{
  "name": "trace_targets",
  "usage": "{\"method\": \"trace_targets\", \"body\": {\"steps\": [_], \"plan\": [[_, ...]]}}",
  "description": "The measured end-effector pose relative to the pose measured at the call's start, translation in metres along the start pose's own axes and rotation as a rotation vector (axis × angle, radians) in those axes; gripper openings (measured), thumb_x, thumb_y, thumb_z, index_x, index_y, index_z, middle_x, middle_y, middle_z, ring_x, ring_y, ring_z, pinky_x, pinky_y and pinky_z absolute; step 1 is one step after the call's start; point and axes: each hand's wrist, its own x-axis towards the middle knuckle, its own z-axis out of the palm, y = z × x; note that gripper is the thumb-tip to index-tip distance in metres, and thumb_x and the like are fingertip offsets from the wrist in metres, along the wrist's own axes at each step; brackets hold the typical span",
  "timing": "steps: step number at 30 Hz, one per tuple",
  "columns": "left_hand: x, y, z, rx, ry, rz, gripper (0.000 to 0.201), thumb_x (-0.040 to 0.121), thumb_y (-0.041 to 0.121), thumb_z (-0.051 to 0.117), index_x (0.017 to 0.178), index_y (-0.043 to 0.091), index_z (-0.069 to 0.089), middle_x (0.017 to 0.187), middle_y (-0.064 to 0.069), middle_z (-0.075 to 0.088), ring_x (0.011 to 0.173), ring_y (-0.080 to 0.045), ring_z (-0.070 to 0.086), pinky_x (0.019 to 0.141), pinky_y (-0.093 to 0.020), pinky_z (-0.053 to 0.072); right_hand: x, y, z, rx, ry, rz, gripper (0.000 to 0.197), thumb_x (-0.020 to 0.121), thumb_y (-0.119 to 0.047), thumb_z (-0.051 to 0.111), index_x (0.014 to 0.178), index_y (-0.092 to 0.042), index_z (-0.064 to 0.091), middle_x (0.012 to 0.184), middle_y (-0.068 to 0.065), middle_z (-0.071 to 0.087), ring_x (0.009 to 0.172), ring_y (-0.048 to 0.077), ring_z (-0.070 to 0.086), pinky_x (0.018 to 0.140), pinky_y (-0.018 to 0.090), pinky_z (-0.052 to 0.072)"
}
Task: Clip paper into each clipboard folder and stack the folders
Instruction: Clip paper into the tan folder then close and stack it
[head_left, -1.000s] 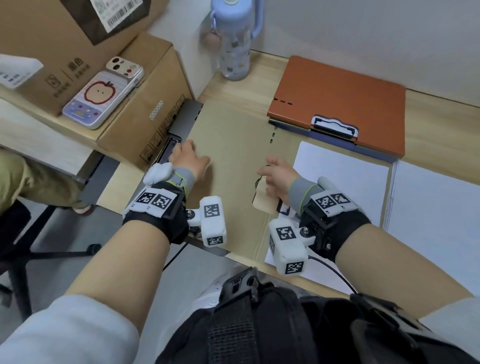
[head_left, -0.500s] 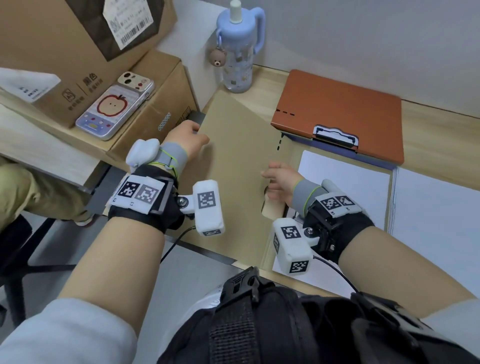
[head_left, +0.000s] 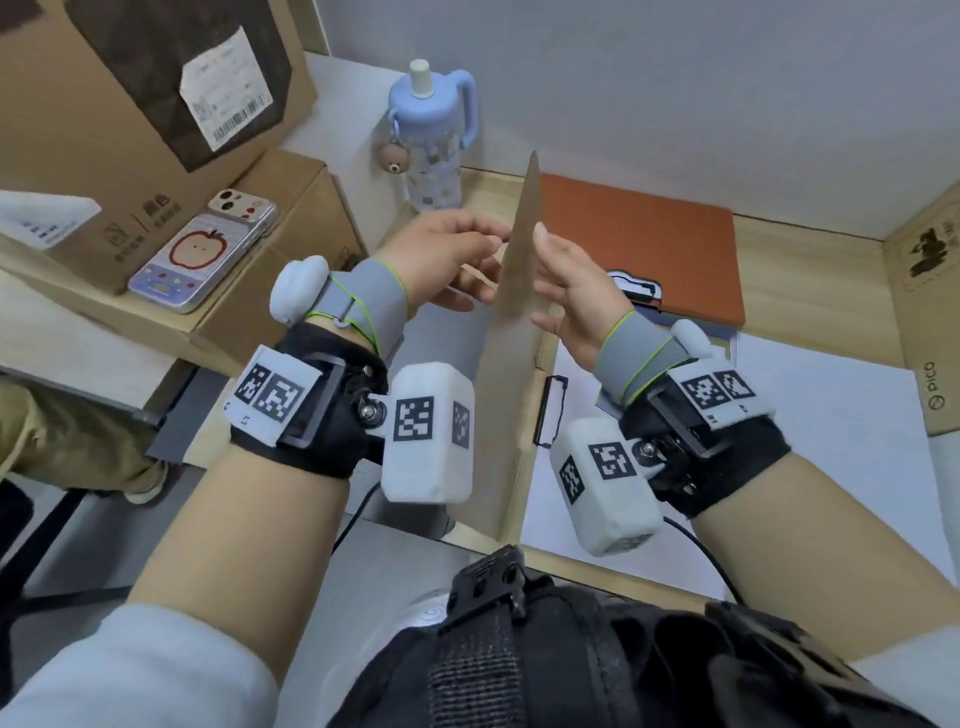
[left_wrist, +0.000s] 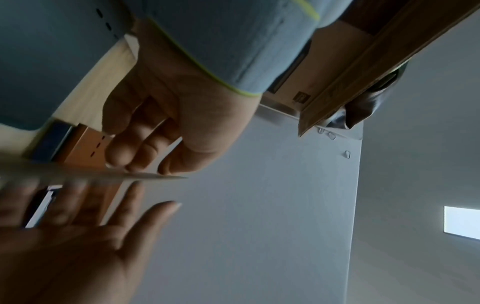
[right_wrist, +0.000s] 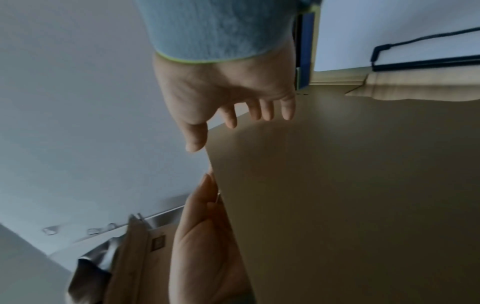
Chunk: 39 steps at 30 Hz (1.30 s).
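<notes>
Both hands have swung the tan cover (head_left: 511, 332) from flat to upright.

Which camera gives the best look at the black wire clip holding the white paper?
Head view: the black wire clip lies unblurred on the white paper. Right wrist shows it cut off at the edge; left wrist doesn't show it.

Tan clipboard folder (head_left: 511, 332): we find its cover standing nearly upright on edge, hinged at the desk front. White paper (head_left: 587, 525) lies on its inner board under a black wire clip (head_left: 549, 410). Orange clipboard folder (head_left: 639, 244): closed, flat, at the desk's back, resting on a blue folder (head_left: 724, 340). Loose white sheets (head_left: 841, 467) lie flat to the right.
</notes>
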Motion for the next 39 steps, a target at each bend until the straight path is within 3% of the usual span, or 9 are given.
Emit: {"method": "trace_targets", "body": {"steps": [2,6,10,15,17,22,27,34,39], "plan": [[0.002,0.007,0.018,-0.046,-0.065,0.011,0.021,0.098,0.014,0.044,0.089,0.027,0.058,0.056,0.009,0.062,0.044,-0.002,0.059,0.046,-0.014,0.044,-0.006,-0.006,-0.013,0.054,0.017,-0.055,0.059,0.084,-0.049,0.058,0.135,-0.026,0.040,0.128,-0.001,0.054,0.109,0.015,0.051,0.080,0.029,0.043],[0.008,0.012,0.050,-0.059,-0.128,0.032,0.020,0.097,0.012,0.044,0.088,0.025,0.056,0.060,0.007,0.062,0.047,-0.002,0.062,0.049,-0.016,0.046,-0.017,-0.007,-0.039,0.092,0.073,-0.096,0.056,0.091,-0.024,0.058,0.141,-0.018,0.033,0.134,0.007,0.054,0.092,0.015,0.058,0.092,0.038,0.048],[0.017,0.008,0.079,-0.070,-0.182,-0.012,0.018,0.098,0.012,0.044,0.087,0.023,0.054,0.071,0.001,0.061,0.048,-0.002,0.062,0.050,-0.015,0.047,-0.027,-0.001,-0.069,0.131,0.107,-0.090,0.051,0.092,-0.021,0.056,0.140,-0.015,0.039,0.093,-0.003,0.063,0.070,0.008,0.061,0.066,0.025,0.053],[0.035,-0.013,0.110,-0.070,-0.159,-0.173,0.019,0.096,0.009,0.045,0.086,0.022,0.053,0.073,0.005,0.056,0.052,0.000,0.053,0.053,-0.018,0.040,-0.044,0.015,-0.108,0.069,0.110,-0.096,0.025,0.096,-0.025,0.050,0.120,-0.023,0.054,0.094,-0.005,0.061,0.070,0.002,0.062,0.062,0.018,0.052],[0.043,-0.026,0.119,-0.030,-0.127,-0.240,0.010,0.096,0.010,0.047,0.101,0.017,0.051,0.080,0.001,0.055,0.062,-0.005,0.049,0.055,-0.020,0.041,-0.050,0.022,-0.125,0.014,0.113,-0.089,0.016,0.098,-0.026,0.046,0.109,-0.029,0.057,0.090,-0.010,0.065,0.069,-0.001,0.063,0.062,0.016,0.052],[0.055,-0.054,0.127,0.150,-0.086,-0.353,0.055,0.095,0.024,0.049,0.147,0.013,0.030,0.146,-0.007,0.042,0.127,-0.023,0.045,0.101,-0.034,0.039,-0.056,0.037,-0.160,-0.098,0.171,-0.043,0.026,0.101,-0.023,0.039,0.122,-0.025,0.054,0.091,-0.011,0.064,0.064,-0.007,0.062,0.056,0.012,0.050],[0.061,-0.066,0.136,0.246,-0.092,-0.416,0.050,0.097,0.022,0.046,0.142,0.005,0.033,0.140,-0.013,0.046,0.110,-0.024,0.048,0.089,-0.031,0.036,-0.051,0.059,-0.180,-0.159,0.289,0.041,0.029,0.102,-0.014,0.035,0.122,-0.020,0.055,0.083,-0.008,0.060,0.054,-0.004,0.056,0.047,0.011,0.041],[0.067,-0.076,0.139,0.276,-0.095,-0.477,0.045,0.097,0.021,0.046,0.137,0.003,0.037,0.110,-0.010,0.051,0.095,-0.022,0.043,0.073,-0.028,0.036,-0.043,0.090,-0.187,-0.257,0.380,0.239,0.042,0.094,-0.002,0.039,0.134,-0.013,0.046,0.127,0.011,0.058,0.107,0.028,0.057,0.098,0.040,0.046],[0.069,-0.078,0.139,0.286,-0.073,-0.451,0.044,0.095,0.020,0.048,0.135,0.001,0.040,0.108,-0.008,0.044,0.096,-0.022,0.043,0.080,-0.029,0.034,-0.042,0.101,-0.181,-0.318,0.413,0.331,0.050,0.092,-0.001,0.038,0.139,-0.017,0.040,0.132,0.011,0.054,0.116,0.034,0.053,0.101,0.045,0.043]]}}
